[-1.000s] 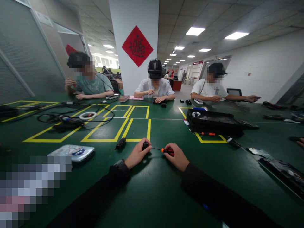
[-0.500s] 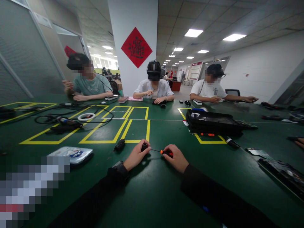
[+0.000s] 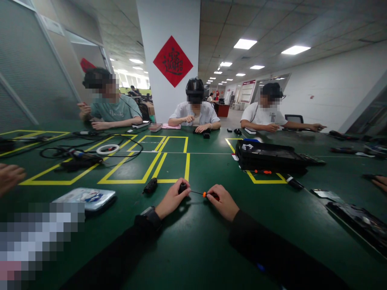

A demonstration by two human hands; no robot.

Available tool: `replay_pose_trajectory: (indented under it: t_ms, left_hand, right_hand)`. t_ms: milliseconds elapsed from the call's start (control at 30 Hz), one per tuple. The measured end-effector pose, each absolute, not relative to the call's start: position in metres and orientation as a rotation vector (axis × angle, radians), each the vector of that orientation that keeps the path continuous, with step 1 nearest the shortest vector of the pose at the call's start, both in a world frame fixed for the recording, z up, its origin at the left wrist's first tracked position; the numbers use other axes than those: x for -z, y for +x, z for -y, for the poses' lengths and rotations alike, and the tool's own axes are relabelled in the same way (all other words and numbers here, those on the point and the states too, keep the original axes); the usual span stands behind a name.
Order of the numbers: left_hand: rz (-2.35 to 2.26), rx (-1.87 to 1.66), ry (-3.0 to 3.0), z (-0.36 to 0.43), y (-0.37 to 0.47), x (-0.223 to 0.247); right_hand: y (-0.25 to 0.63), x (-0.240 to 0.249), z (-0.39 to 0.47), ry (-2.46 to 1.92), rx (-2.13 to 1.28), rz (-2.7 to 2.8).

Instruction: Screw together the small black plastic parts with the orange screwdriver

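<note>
Low over the green table (image 3: 193, 249), my right hand (image 3: 224, 201) is closed on the black and orange handle of a screwdriver (image 3: 197, 193). Its thin shaft points left. My left hand (image 3: 173, 197) has its thumb and fingers closed round a small black rounded piece (image 3: 182, 187). The shaft's tip reaches the left fingertips, and whether it enters the black piece I cannot tell. Left of that hand lies a black handle-like object (image 3: 150, 186), apart from my fingers.
Yellow tape (image 3: 121, 182) marks the table. A printed case (image 3: 99, 197) lies left, near cables (image 3: 80, 157) and a white ring (image 3: 108, 149). Black trays (image 3: 267, 155) and opened electronics (image 3: 359, 221) sit right. Several people sit around; a co-worker's hand (image 3: 11, 177) shows left.
Another person's hand has come in at the left edge. The view has shifted slightly; my hands keep their hold on the screwdriver and the black piece.
</note>
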State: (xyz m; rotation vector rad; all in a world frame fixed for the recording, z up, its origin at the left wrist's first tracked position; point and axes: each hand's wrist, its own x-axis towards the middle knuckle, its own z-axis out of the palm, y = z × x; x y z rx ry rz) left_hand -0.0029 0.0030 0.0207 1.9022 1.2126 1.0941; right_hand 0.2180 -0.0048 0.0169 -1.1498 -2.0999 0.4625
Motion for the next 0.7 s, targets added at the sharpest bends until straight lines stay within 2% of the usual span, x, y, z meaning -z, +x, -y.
replay_pose_trajectory:
  t_ms: [700]
  left_hand:
    - [-1.217,-1.084,1.934,-0.0026,-0.0035,-0.0231]
  right_hand:
    - [0.2171,-0.0168,0.0046,-1.173,-0.458,2.1]
